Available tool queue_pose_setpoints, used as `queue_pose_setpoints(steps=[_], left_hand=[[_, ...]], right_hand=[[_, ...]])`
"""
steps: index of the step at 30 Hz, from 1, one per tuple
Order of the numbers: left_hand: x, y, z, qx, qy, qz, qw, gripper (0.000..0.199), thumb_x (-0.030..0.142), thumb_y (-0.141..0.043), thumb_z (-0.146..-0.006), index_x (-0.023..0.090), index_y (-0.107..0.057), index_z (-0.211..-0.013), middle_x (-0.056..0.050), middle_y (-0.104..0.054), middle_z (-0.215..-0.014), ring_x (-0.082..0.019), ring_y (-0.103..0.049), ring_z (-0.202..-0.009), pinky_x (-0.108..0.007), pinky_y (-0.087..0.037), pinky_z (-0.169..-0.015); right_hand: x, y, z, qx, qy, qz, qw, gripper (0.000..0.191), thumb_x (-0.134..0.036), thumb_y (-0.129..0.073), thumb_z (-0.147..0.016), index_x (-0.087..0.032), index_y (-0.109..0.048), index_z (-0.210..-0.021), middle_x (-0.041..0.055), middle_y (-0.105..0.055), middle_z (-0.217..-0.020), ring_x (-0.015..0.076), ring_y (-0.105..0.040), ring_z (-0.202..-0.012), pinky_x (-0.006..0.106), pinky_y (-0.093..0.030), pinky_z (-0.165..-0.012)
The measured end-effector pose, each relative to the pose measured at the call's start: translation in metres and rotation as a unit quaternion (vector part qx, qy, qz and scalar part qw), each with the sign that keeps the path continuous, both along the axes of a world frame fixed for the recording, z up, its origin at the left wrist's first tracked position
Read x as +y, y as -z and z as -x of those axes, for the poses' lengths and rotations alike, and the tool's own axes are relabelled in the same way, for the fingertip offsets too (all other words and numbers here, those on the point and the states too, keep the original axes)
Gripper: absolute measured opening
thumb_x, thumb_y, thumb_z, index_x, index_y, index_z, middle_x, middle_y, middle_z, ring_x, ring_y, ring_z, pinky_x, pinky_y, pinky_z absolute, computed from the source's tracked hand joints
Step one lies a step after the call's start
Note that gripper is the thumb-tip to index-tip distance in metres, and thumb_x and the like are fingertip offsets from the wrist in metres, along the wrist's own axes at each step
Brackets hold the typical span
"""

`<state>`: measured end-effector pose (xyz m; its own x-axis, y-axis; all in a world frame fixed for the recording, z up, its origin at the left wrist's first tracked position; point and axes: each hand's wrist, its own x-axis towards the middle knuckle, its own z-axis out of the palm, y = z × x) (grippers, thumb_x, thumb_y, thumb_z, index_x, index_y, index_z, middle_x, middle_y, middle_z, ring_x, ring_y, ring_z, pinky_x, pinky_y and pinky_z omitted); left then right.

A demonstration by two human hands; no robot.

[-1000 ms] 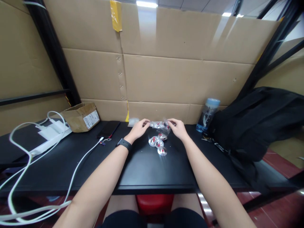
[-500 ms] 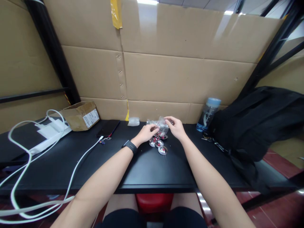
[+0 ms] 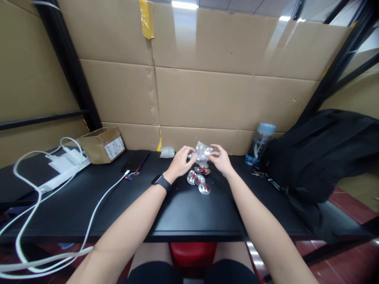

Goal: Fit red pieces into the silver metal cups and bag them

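Observation:
Between my two hands is a crumpled clear plastic bag, raised a little off the black table. My left hand grips its left side between thumb and fingers, and a dark watch sits on that wrist. On the right side, my right hand pinches the bag's edge. Several shiny round metal discs with red centres lie just below the bag, some overlapping; the nearest disc lies closest to the table's front edge.
A small clear packet lies by the cardboard wall. Leftward are a phone, an open cardboard box, a white power strip and looping white cables. Rightward stand a water bottle and a black backpack.
The bag is now lifted and more upright, showing more of the discs beneath it. My left hand has turned, its fingers now further up beside the bag.

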<state>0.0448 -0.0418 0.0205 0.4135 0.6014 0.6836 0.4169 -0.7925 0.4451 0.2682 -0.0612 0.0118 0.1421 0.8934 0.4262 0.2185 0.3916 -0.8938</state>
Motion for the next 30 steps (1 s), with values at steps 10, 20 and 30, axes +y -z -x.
queue_pose_setpoints(steps=[10, 20, 30], left_hand=[[-0.012, -0.006, -0.009, 0.252, 0.025, -0.168, 0.953, 0.037, 0.01, -0.053, -0.091, 0.024, -0.065, -0.123, -0.01, -0.07, -0.12, -0.026, -0.06, -0.114, -0.039, -0.035, -0.095], [0.031, -0.012, 0.044, 0.205, -0.161, -0.088, 0.961, 0.023, 0.014, -0.053, -0.092, 0.025, -0.074, -0.095, -0.008, -0.076, -0.104, -0.027, -0.065, -0.105, -0.041, -0.038, -0.093], [0.074, 0.038, 0.076, 0.308, -0.238, 0.105, 0.915, 0.038, 0.027, -0.045, -0.098, 0.029, -0.066, -0.129, -0.009, -0.057, -0.15, -0.03, -0.051, -0.137, -0.052, -0.039, -0.106]], right_hand=[[-0.002, 0.0, 0.008, 0.003, -0.039, 0.004, 0.999, 0.054, -0.031, -0.078, -0.071, -0.021, -0.057, -0.121, 0.0007, -0.074, -0.079, 0.0208, -0.074, -0.077, 0.037, -0.061, -0.078], [0.016, 0.016, -0.014, -0.127, 0.039, -0.027, 0.991, 0.042, -0.025, -0.068, -0.077, -0.019, -0.06, -0.118, 0.0059, -0.074, -0.094, 0.0194, -0.07, -0.082, 0.039, -0.057, -0.087], [0.02, 0.036, -0.039, -0.445, 0.116, 0.106, 0.881, 0.048, -0.022, -0.061, -0.088, -0.024, -0.059, -0.136, 0.0133, -0.048, -0.155, 0.0345, -0.043, -0.143, 0.061, -0.042, -0.106]])
